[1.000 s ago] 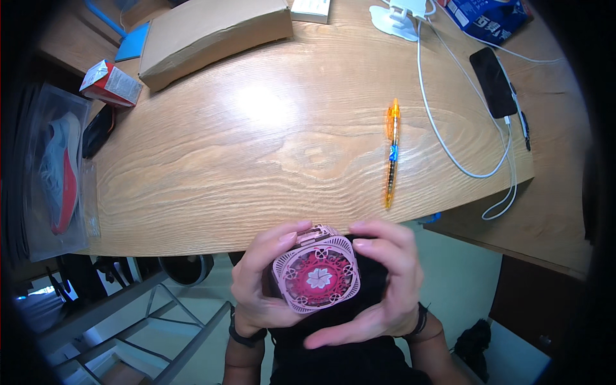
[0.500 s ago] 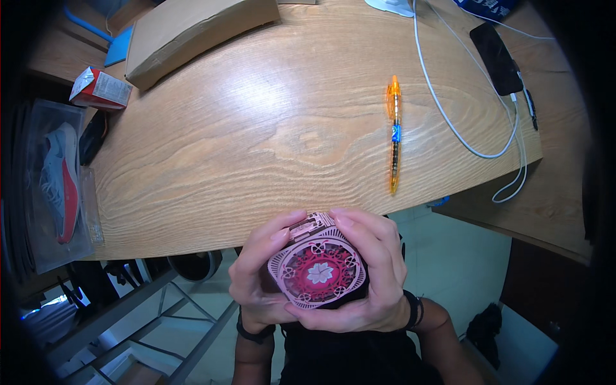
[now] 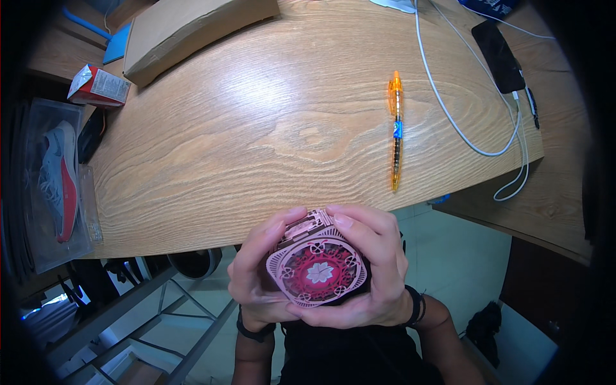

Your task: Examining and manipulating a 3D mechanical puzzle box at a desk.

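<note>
Below the near edge of the tabletop point(image 3: 212, 192), off the wood, both hands cup a small pink box point(image 3: 316, 271) with lace-like cutwork and a dark red round face with a pale flower at its middle. The left hand point(image 3: 256, 273) wraps its left side, fingers curled over the top and thumb under the lower rim. The right hand point(image 3: 372, 269) closes round the right side, fingertips laid over the top edge just beside those of the left hand, thumb along the bottom. A dark band sits on each wrist.

On the tabletop, close to the near edge and right of the middle, an orange pen point(image 3: 396, 131) lies with its length running from near to far. Right of it a white cable point(image 3: 462, 135) loops across the wood towards the right edge. Near the far right corner lies a black phone point(image 3: 499, 46), touching the cable's run. At the far left corner sits a flat brown cardboard box point(image 3: 192, 29), and just off the left edge a small red and white carton point(image 3: 97, 86). Further left, beside the tabletop, a clear plastic case point(image 3: 54, 179) holds a grey and red shoe point(image 3: 59, 173).
</note>
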The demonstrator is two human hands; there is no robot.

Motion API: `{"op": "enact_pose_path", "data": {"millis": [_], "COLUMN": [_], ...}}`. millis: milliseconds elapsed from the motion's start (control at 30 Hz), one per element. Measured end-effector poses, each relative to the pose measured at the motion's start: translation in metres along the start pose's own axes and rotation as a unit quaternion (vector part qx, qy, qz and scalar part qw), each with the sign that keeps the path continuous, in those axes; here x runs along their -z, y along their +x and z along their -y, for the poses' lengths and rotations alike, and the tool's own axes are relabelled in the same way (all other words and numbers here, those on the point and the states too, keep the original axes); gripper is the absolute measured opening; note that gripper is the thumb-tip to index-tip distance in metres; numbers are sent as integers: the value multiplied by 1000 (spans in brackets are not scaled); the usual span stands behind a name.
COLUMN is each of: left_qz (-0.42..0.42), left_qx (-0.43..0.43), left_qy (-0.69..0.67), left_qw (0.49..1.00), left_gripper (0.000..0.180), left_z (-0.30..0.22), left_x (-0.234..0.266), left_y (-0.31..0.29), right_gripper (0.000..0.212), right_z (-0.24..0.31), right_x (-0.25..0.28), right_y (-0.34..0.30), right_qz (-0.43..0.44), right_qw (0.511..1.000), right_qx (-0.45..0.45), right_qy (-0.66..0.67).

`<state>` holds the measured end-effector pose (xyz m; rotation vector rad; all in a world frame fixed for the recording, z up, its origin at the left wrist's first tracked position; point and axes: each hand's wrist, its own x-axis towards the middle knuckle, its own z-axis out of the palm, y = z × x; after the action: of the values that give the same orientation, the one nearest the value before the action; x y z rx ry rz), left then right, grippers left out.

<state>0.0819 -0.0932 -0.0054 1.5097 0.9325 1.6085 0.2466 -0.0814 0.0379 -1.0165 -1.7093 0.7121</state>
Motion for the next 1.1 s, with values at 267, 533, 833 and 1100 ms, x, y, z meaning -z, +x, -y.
{"op": "enact_pose_path", "data": {"millis": [267, 533, 833, 1100], "left_qz": [14, 8, 11, -9], "left_qx": [13, 7, 6, 9], "left_qy": [13, 4, 3, -10], "left_qw": [1000, 1000, 1000, 1000], "left_gripper": [81, 80, 81, 82], "left_z": [-1, -1, 0, 3], "left_x": [1, 0, 2, 0], "left_y": [1, 2, 1, -1], "right_gripper": [98, 99, 92, 91], "right_z": [-4, -5, -1, -3], "right_x": [-5, -10, -4, -6], "right_y": [-3, -4, -2, -2], "right_qz": [-25, -40, -11, -18], "right_qw": [1000, 999, 1000, 999], "right_qx": [-4, -1, -7, -10], "right_qy": [16, 25, 14, 35]}}
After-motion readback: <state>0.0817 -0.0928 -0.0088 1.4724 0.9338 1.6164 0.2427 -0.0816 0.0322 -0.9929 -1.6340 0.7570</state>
